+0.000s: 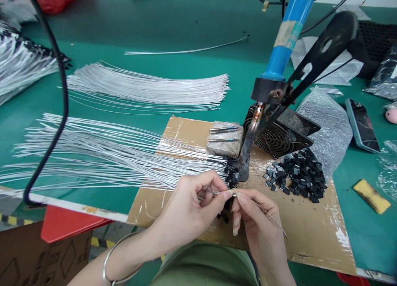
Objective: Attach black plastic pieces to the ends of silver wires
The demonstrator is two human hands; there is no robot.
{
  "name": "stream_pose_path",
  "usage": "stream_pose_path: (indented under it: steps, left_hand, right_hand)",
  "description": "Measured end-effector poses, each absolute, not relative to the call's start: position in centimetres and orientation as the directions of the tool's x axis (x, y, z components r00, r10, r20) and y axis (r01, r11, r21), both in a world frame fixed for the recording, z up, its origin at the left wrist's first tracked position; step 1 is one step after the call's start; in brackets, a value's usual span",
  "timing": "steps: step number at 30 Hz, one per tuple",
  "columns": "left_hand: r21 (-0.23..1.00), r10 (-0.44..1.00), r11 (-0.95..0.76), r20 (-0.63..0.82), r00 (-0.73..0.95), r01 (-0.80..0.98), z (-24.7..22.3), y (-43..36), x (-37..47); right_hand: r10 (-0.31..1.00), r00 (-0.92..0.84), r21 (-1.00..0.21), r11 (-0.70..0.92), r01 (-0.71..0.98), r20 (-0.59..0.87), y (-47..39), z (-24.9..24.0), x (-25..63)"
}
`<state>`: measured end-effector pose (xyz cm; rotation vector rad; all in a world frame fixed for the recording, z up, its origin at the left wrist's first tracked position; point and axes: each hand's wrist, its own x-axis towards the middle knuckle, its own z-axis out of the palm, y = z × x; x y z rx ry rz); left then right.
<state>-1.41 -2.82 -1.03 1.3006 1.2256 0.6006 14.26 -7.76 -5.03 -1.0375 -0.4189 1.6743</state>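
Note:
My left hand is closed in a pinch on a thin white wire, with thumb and forefinger near its end. Against those fingertips, my right hand pinches too, and a fine silvery wire trails out of it to the lower right. What lies exactly between the two pinches is too small to make out. Just beyond them, a soldering iron with a blue handle points down in a black bracket. A bundle of white wires with black ends lies left of its tip, partly behind my left hand.
Small black pieces are heaped on the cardboard. A black fan and a grey block with metal tips stand behind. Farther off lie more white wires, a phone and a yellow sponge. A black cable loops at left.

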Motion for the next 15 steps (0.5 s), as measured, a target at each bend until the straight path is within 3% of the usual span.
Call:
stream_pose_path:
  steps: [15]
  left_hand:
    - [0.955, 0.962, 0.171, -0.215, 0.168, 0.242, -2.3, -3.8, -0.7]
  right_hand:
    - [0.901, 0.067, -0.693, -0.280, -0.664, -0.428, -7.4, -4.9, 12.8]
